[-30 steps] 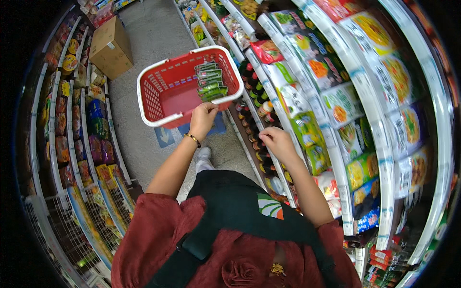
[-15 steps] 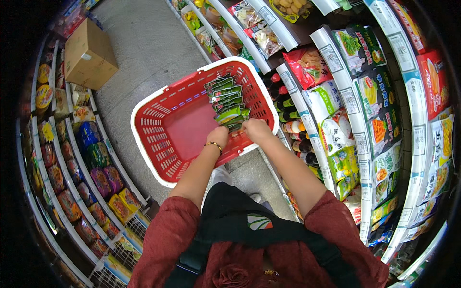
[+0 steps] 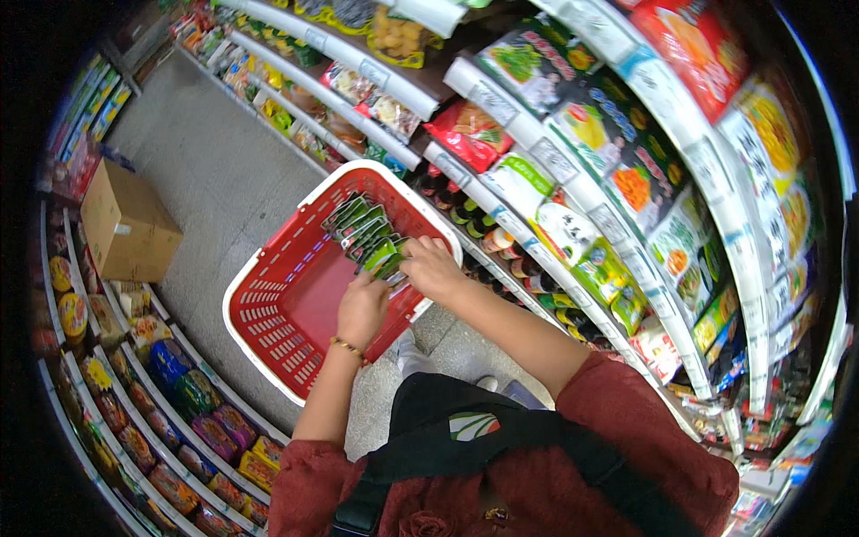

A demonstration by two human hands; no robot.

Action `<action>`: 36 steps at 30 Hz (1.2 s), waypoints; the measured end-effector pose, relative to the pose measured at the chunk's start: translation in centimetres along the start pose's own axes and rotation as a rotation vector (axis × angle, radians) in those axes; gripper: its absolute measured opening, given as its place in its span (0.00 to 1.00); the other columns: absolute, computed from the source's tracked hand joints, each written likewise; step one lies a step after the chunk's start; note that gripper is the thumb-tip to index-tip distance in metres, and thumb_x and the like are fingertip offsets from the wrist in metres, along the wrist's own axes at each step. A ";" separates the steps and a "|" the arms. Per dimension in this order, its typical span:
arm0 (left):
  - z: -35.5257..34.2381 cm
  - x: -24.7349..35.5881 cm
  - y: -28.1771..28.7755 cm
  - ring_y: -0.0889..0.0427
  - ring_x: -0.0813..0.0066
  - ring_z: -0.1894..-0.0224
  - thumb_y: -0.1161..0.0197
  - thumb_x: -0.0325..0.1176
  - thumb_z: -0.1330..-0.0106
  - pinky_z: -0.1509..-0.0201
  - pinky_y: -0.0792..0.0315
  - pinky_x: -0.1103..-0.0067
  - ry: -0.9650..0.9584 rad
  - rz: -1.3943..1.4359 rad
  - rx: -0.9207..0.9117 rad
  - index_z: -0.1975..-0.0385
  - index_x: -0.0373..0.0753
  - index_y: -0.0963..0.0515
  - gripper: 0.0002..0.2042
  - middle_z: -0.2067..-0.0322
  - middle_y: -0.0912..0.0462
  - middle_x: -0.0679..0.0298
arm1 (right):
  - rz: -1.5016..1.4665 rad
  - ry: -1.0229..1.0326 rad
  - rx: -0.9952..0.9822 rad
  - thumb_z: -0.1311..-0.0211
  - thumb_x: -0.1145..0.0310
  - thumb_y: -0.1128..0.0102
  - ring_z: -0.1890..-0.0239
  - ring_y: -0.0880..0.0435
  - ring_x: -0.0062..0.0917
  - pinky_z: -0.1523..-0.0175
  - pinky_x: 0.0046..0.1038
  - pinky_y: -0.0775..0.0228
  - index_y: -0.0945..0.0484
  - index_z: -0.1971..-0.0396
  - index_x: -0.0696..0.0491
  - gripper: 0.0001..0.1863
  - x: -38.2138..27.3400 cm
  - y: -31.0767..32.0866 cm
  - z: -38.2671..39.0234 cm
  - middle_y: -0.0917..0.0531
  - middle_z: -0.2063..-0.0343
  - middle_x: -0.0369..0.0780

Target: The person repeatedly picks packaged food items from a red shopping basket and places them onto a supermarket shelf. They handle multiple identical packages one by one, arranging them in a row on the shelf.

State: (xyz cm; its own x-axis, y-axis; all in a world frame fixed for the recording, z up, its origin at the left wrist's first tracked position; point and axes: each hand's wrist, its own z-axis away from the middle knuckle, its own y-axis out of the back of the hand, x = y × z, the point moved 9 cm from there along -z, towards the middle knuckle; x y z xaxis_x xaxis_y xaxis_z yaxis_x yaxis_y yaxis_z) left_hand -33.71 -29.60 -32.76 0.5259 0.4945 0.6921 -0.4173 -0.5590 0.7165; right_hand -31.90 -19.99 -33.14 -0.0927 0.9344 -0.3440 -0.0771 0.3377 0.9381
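Observation:
A red plastic shopping basket (image 3: 311, 291) with a white rim stands tilted in front of me. Inside it, along its right part, a row of small green packets (image 3: 360, 224) is lined up on edge. My left hand (image 3: 361, 306) is closed at the near end of the row, its fingertips pinching the edge of the packets. Over the right side of that same end lies my right hand (image 3: 431, 267), fingers bent around the packets. Just how many packets each hand grips is hidden by the fingers.
Shelves of bagged food (image 3: 573, 224) rise close on the right, with dark bottles (image 3: 474, 215) low beside the basket. More shelves with bright noodle packs (image 3: 215, 436) run along the left. A brown cardboard box (image 3: 130, 224) sits on the grey floor (image 3: 215, 152) at the far left.
The view has turned, and the basket now appears lower and further left. My right hand has shifted further over the packets, fingers more spread across them; my left hand stays at their near end.

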 end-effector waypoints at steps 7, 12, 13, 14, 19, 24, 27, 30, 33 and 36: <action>2.5 12.9 7.2 0.27 0.82 0.70 0.44 0.22 0.47 0.65 0.33 0.86 0.047 1.052 0.108 0.67 0.31 0.29 0.07 0.72 0.24 0.65 | -0.600 -0.019 0.108 0.52 0.70 0.45 0.74 0.25 0.35 0.68 0.29 0.34 0.27 0.75 0.57 0.06 -3.2 16.6 11.6 0.25 0.80 0.44; 6.8 25.0 2.1 0.27 0.83 0.67 0.45 0.24 0.45 0.62 0.33 0.85 -0.055 1.075 -0.118 0.65 0.30 0.28 0.08 0.68 0.23 0.65 | -0.726 -0.122 0.319 0.50 0.67 0.44 0.77 0.29 0.19 0.70 0.22 0.38 0.27 0.74 0.57 0.08 -2.4 26.2 25.5 0.28 0.82 0.41; 7.8 27.2 0.6 0.27 0.83 0.67 0.45 0.25 0.44 0.62 0.33 0.85 -0.068 1.119 -0.140 0.66 0.30 0.27 0.08 0.68 0.23 0.65 | -0.746 -0.222 0.283 0.50 0.69 0.43 0.75 0.29 0.17 0.67 0.20 0.37 0.27 0.73 0.57 0.08 -1.6 26.9 28.4 0.26 0.81 0.37; 8.5 30.3 -0.1 0.27 0.84 0.68 0.46 0.25 0.43 0.62 0.33 0.86 -0.119 1.109 -0.121 0.66 0.30 0.27 0.07 0.69 0.23 0.65 | -0.849 -0.257 0.443 0.50 0.70 0.43 0.74 0.29 0.16 0.66 0.19 0.36 0.27 0.73 0.57 0.07 -0.5 27.8 31.6 0.25 0.78 0.35; 11.6 41.9 -5.4 0.28 0.86 0.68 0.49 0.29 0.39 0.64 0.33 0.87 -0.215 1.132 -0.160 0.66 0.29 0.27 0.09 0.69 0.24 0.65 | -1.476 -0.304 0.918 0.47 0.69 0.47 0.64 0.28 0.16 0.58 0.20 0.34 0.38 0.53 0.57 0.21 3.5 26.8 46.6 0.26 0.64 0.37; 14.1 52.2 -9.1 0.30 0.85 0.68 0.56 0.32 0.36 0.63 0.34 0.87 -0.377 1.044 -0.232 0.65 0.30 0.30 0.12 0.70 0.25 0.65 | -0.654 -0.396 1.133 0.41 0.65 0.54 0.58 0.29 0.26 0.54 0.24 0.38 0.37 0.55 0.60 0.18 1.5 29.4 56.2 0.27 0.61 0.42; 15.8 57.8 -10.9 0.28 0.84 0.71 0.54 0.32 0.37 0.68 0.32 0.86 -0.592 0.931 -0.342 0.59 0.31 0.37 0.12 0.68 0.27 0.62 | -0.693 -0.475 1.351 0.41 0.68 0.55 0.65 0.27 0.21 0.59 0.22 0.35 0.35 0.59 0.60 0.13 3.7 31.1 61.2 0.24 0.67 0.40; 17.3 60.4 -13.8 0.26 0.80 0.85 0.51 0.27 0.40 0.86 0.31 0.88 -0.298 1.052 -0.705 0.53 0.32 0.43 0.16 0.70 0.27 0.59 | -0.817 -0.412 1.480 0.42 0.72 0.53 0.65 0.29 0.16 0.60 0.18 0.36 0.34 0.62 0.61 0.10 4.5 33.3 64.2 0.25 0.67 0.38; 17.0 63.4 -13.7 0.27 0.77 0.85 0.53 0.24 0.41 0.87 0.31 0.85 -0.338 1.071 -0.741 0.53 0.33 0.42 0.16 0.68 0.28 0.59 | -0.719 -0.363 1.522 0.42 0.71 0.53 0.61 0.30 0.18 0.55 0.20 0.38 0.37 0.57 0.61 0.15 4.5 35.1 66.2 0.27 0.63 0.40; 15.3 66.4 -13.5 0.31 0.80 0.90 0.51 0.25 0.41 0.92 0.37 0.87 -0.415 0.966 -0.661 0.53 0.33 0.40 0.16 0.71 0.27 0.62 | -0.574 -0.378 1.499 0.43 0.70 0.51 0.57 0.32 0.20 0.52 0.22 0.40 0.42 0.53 0.61 0.20 4.4 37.0 67.3 0.29 0.60 0.42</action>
State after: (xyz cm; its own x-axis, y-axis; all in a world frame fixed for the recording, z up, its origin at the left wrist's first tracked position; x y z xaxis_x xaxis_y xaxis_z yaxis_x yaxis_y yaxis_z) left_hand 18.22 0.58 2.21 -0.0602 -0.2481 0.9669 -0.9939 -0.0748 -0.0810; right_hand 31.64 4.23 2.79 -0.1430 0.5534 -0.8206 0.9753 0.2197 -0.0218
